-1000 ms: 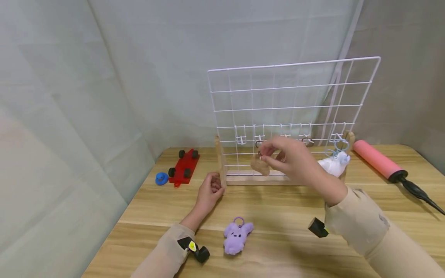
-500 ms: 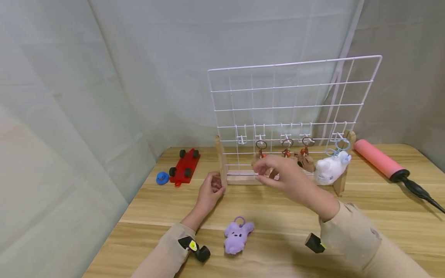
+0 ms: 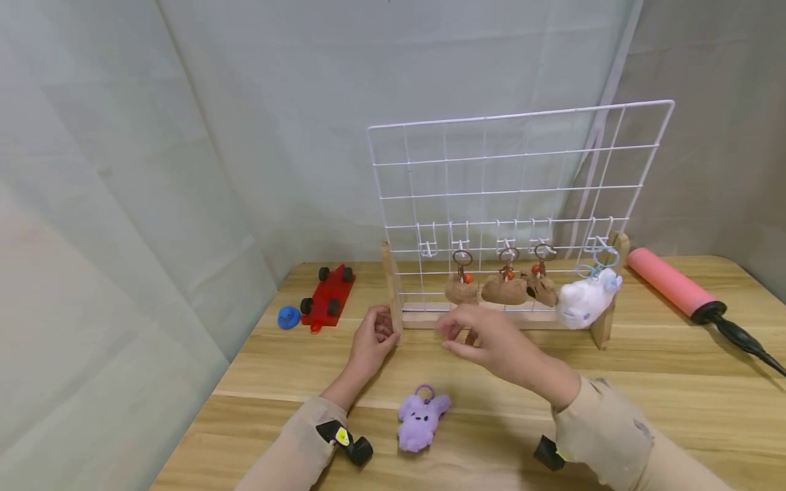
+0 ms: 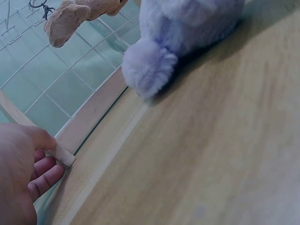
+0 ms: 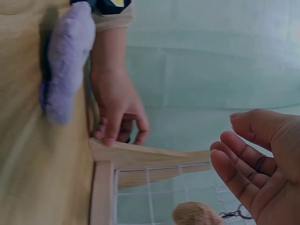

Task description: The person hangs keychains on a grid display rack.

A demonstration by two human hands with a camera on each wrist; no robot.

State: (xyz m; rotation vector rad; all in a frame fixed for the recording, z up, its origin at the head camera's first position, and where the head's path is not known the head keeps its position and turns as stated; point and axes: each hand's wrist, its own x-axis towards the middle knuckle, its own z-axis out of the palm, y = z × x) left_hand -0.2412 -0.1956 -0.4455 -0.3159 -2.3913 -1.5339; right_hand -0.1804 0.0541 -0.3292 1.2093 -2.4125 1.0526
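Note:
My left hand (image 3: 370,343) grips the near end of the rack's left wooden side piece (image 3: 391,290), thumb on one face and fingers on the other. My right hand (image 3: 491,341), fingers loosely bent and holding nothing, hovers in front of the rack's lower bar. Behind it, a brown plush keychain (image 3: 460,289) hangs by its ring from a hook on the white wire grid (image 3: 485,157). Two more brown plush keychains (image 3: 503,290) and a white plush keychain (image 3: 586,300) hang to its right. On the table between my forearms lies a purple plush keychain (image 3: 419,421).
A hook (image 3: 428,249) at the grid's left end bears no keychain. Left of the rack are a red toy car (image 3: 328,296) with black wheels and a small blue toy (image 3: 288,317). A pink hand pump (image 3: 672,283) with a black nozzle lies at the right.
My right hand has let go of the leftmost brown plush keychain, which now hangs on its hook, and has drawn down towards me. My left hand stays on the wooden side piece.

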